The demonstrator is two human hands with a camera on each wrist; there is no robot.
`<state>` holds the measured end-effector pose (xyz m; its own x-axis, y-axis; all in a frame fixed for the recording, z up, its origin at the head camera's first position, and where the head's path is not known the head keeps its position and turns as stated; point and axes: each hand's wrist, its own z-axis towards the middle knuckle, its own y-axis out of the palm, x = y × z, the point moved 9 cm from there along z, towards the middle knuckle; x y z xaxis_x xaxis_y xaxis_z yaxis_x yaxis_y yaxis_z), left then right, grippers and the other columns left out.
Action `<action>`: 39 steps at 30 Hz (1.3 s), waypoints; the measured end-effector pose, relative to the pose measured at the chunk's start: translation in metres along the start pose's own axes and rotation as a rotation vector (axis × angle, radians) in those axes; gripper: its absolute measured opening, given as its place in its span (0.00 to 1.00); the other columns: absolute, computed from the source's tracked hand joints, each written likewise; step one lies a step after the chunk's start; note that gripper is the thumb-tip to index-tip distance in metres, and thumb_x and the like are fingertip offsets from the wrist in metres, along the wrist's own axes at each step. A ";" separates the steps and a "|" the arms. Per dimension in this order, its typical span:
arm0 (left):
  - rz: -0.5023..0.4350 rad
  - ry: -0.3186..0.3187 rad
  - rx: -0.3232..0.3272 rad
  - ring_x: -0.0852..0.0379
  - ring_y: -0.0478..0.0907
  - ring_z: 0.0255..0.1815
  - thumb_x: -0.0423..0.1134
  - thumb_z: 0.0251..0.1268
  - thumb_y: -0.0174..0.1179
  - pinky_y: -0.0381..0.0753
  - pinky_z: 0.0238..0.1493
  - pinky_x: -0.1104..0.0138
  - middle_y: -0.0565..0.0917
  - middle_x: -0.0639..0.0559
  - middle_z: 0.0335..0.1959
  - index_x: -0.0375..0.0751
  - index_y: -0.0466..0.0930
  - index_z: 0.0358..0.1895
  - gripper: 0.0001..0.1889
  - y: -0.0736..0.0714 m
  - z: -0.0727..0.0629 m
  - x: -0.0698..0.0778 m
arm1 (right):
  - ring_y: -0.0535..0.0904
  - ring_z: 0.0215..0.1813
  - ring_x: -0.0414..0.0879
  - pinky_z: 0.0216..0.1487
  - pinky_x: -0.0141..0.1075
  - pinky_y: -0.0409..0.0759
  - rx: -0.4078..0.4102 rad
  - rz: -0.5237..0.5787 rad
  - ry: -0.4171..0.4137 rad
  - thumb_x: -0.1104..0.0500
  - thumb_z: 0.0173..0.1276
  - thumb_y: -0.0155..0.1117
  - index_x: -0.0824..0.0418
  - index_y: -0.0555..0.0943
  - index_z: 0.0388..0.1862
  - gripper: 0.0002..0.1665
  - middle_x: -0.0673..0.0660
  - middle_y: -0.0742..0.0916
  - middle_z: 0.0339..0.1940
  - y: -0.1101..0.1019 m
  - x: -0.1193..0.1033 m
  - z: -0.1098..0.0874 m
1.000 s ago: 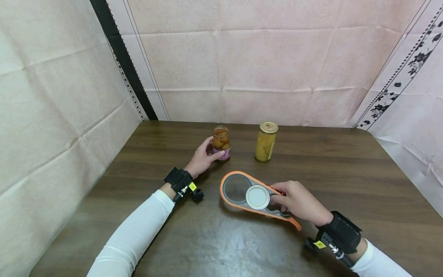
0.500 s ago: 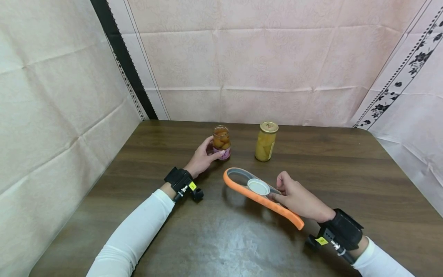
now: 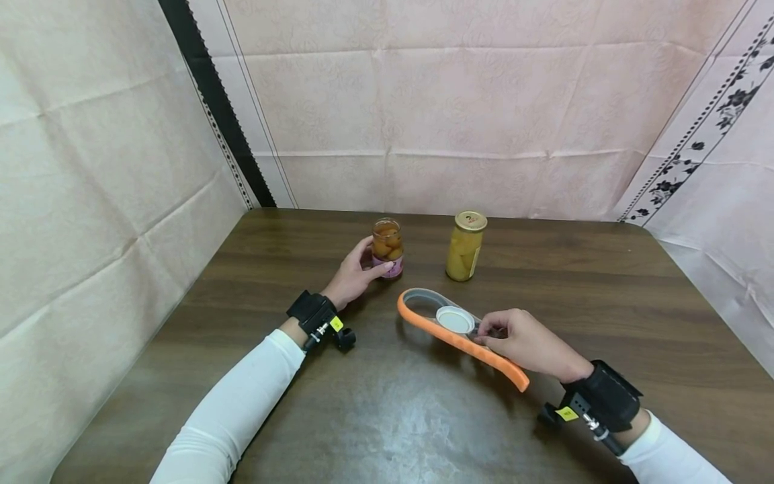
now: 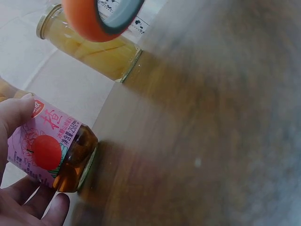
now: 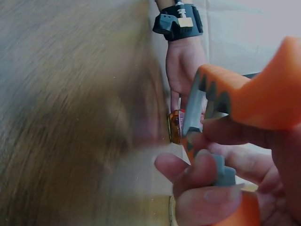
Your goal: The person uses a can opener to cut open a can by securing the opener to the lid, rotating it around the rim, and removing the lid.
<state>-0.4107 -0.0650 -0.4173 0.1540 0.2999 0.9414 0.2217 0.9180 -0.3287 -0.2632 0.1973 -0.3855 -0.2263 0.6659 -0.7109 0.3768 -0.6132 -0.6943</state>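
My left hand (image 3: 353, 275) holds a small glass jar (image 3: 387, 249) with a pink label, standing upright at the back of the table. The jar's mouth is uncovered, and round brown fruit shows inside. In the left wrist view my thumb lies across the label (image 4: 47, 141), fingers on the other side. My right hand (image 3: 525, 339) grips an orange and grey jar opener (image 3: 450, 336), tilted in front of the jars. A round white-faced lid (image 3: 455, 320) sits between the opener's two arms. The right wrist view shows several fingers (image 5: 207, 202) round the opener's grey inner part.
A taller jar (image 3: 465, 249) of yellow fruit, its gold lid on, stands upright to the right of the small jar. The brown wooden table (image 3: 338, 417) ends at a pale cloth backdrop (image 3: 471, 121); another cloth (image 3: 109, 202) hangs along the left.
The jar opener has tipped from nearly face-up to showing its orange side, and shifted slightly right, the lid still in it. My right fingers have changed their hold. My left hand stays put.
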 end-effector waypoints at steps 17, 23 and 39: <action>0.006 0.007 0.002 0.47 0.66 0.75 0.47 0.71 0.64 0.68 0.75 0.50 0.70 0.46 0.72 0.58 0.60 0.76 0.34 0.001 0.000 0.002 | 0.74 0.40 0.47 0.35 0.30 0.71 -0.119 0.002 -0.014 0.66 0.64 0.67 0.57 0.83 0.41 0.08 0.52 0.84 0.40 0.014 0.002 0.002; -0.002 0.006 -0.003 0.46 0.68 0.74 0.48 0.71 0.64 0.69 0.74 0.49 0.70 0.46 0.73 0.58 0.60 0.76 0.34 0.000 0.001 0.002 | 0.71 0.31 0.40 0.28 0.28 0.68 -0.100 -0.056 -0.059 0.67 0.63 0.67 0.57 0.79 0.38 0.08 0.51 0.81 0.35 0.016 0.000 0.002; 0.012 0.008 0.007 0.45 0.69 0.72 0.47 0.71 0.64 0.69 0.73 0.48 0.71 0.45 0.72 0.57 0.60 0.76 0.34 0.000 0.001 0.001 | 0.68 0.29 0.36 0.28 0.28 0.68 -0.132 -0.095 -0.143 0.67 0.66 0.66 0.58 0.75 0.38 0.08 0.50 0.78 0.34 0.031 0.000 0.002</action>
<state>-0.4113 -0.0648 -0.4158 0.1640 0.3094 0.9367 0.2132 0.9160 -0.3399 -0.2537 0.1773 -0.4071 -0.3881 0.6449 -0.6583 0.4596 -0.4837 -0.7448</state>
